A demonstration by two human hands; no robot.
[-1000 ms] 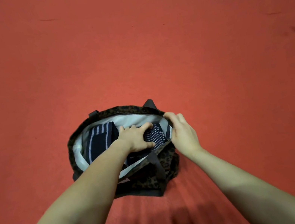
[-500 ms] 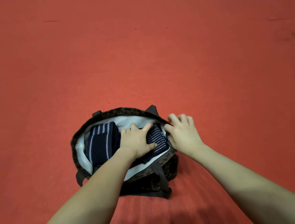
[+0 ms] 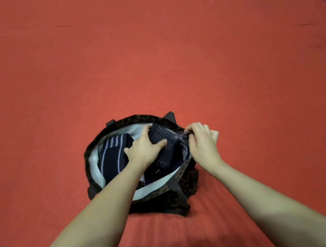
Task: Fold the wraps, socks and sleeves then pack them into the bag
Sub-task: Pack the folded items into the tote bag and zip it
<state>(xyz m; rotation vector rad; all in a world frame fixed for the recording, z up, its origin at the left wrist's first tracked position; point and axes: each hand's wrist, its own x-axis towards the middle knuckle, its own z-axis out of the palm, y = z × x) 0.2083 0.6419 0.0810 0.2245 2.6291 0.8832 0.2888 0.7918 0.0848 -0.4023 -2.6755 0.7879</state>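
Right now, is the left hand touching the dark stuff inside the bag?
Touching. The head view shows the left hand lying flat on the ribbed dark fabric inside the bag, fingers spread over it, with no gap.

Matt red cloth (image 3: 146,61) is covering the surface; the bag (image 3: 187,186) is showing fuzzy leopard-print fabric, a smooth pale lining (image 3: 137,129), and ribbed knit socks (image 3: 163,136) inside.

The left hand (image 3: 143,148) covers part of the folded dark items (image 3: 164,144) in the bag (image 3: 187,186) (their kinds unclear).
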